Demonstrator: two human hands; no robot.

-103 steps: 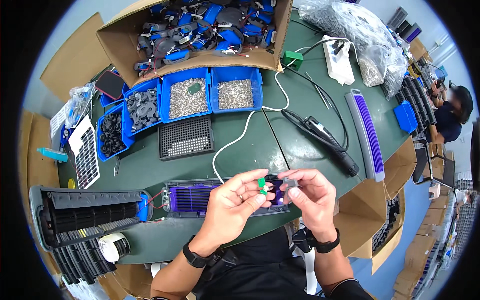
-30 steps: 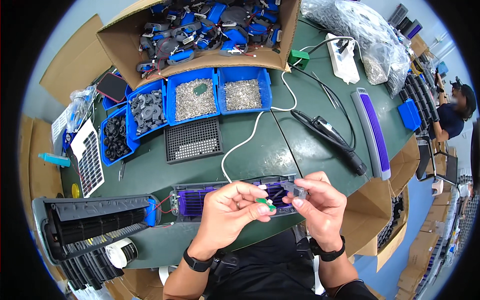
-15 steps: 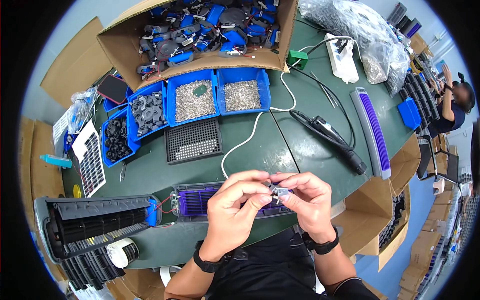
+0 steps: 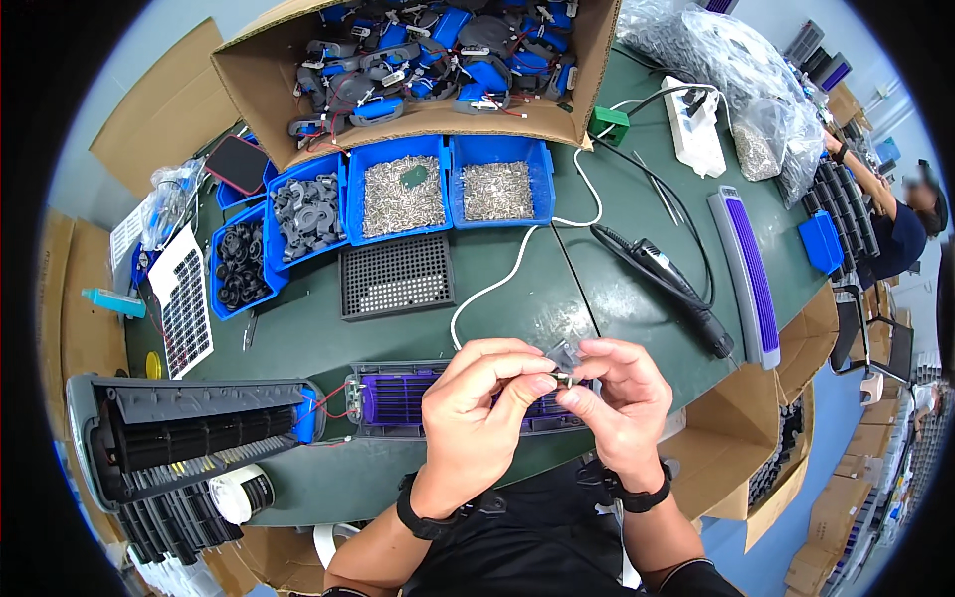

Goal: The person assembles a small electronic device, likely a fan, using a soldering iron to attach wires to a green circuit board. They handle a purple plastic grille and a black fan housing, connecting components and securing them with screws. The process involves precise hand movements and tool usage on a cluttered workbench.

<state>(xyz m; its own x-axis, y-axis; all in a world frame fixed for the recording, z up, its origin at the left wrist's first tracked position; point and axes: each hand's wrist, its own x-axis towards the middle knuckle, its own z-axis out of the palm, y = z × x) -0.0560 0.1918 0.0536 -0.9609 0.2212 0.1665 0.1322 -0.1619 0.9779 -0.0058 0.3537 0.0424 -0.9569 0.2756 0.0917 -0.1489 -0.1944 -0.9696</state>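
Both hands meet just above a grey housing panel with a purple grille (image 4: 401, 400) lying at the table's near side. A small dark grey plastic part (image 4: 565, 355) stands up between the fingertips, with a tiny shiny bit below it. My left hand (image 4: 476, 416) is closed, pinching at that bit with thumb and forefinger. My right hand (image 4: 625, 410) has its thumb and fingers closed on the grey part from the other side. Fingers hide much of it. Thin red wires join the panel to an open grey housing (image 4: 199, 438) with a blue battery pack (image 4: 306, 416) at left.
Blue bins hold metal screws (image 4: 403, 204) and grey (image 4: 306, 211) or black plastic parts (image 4: 242, 271). Behind stands a carton (image 4: 249, 85) of blue packs. A black hole tray (image 4: 396, 306), an electric screwdriver (image 4: 662, 279) and another purple-grilled panel (image 4: 746, 269) lie beyond my hands.
The grey part has turned more upright between my fingertips, and my right fingers have shifted around it. The whole view has moved slightly. At far right, a co-worker's arm has lowered.
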